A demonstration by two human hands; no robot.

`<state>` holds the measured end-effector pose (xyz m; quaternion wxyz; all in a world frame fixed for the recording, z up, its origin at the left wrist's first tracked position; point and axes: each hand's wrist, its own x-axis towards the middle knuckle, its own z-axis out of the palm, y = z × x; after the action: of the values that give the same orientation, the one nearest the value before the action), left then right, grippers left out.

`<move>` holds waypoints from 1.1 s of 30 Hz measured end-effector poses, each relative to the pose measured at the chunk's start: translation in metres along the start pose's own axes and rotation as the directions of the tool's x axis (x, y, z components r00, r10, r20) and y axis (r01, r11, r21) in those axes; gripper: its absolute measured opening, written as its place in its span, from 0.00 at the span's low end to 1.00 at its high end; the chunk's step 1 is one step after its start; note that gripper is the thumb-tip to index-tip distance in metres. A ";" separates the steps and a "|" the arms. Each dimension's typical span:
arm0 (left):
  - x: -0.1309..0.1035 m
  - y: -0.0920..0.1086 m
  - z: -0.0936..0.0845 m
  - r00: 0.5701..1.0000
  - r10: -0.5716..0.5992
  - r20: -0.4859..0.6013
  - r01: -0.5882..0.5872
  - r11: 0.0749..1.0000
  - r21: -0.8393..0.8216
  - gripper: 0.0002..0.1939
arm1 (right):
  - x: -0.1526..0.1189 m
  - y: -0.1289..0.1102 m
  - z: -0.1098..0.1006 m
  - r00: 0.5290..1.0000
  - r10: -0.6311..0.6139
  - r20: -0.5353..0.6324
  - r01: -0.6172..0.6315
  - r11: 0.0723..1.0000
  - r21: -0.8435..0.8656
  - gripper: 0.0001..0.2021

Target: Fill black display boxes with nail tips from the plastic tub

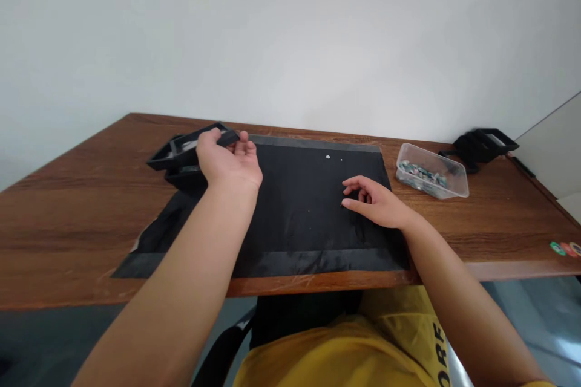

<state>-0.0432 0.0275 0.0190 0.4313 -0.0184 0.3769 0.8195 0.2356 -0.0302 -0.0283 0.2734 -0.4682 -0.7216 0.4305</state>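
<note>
My left hand [230,163] grips the right end of a black compartment tray [166,159], thumb over its rim and fingers at the end. Something pale lies in this tray, partly hidden by the hand. Directly beneath is a second black tray [184,180]; whether the two touch I cannot tell. My right hand [374,202] is over the right part of a black mat [290,211], its fingers loosely bent and apart from the thumb, with nothing seen between them. A small white bit [327,156] and a few tiny specks lie on the mat.
A clear plastic container [456,184] with many small greenish pieces stands right of the mat. Behind it are black trays [485,142] near the wall. Several coloured discs [567,249] lie at the right front edge of the wooden table [68,217].
</note>
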 end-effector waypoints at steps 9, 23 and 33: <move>-0.003 0.003 0.002 0.999 -0.042 -0.034 0.041 0.999 -0.007 0.04 | 0.000 0.001 0.000 1.000 0.002 -0.008 -0.002 1.000 -0.028 0.23; -0.006 0.000 0.000 0.998 -0.066 -0.024 0.067 0.996 0.053 0.09 | -0.001 0.002 0.001 1.000 -0.019 -0.020 0.017 0.995 -0.099 0.21; -0.006 0.000 -0.005 0.999 -0.048 0.018 0.046 0.992 0.118 0.11 | -0.001 0.000 0.002 1.000 -0.021 -0.006 0.020 0.991 -0.135 0.22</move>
<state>-0.0409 0.0198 0.0182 0.4548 0.0067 0.4195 0.7856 0.2350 -0.0319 -0.0294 0.2483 -0.4799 -0.7526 0.3762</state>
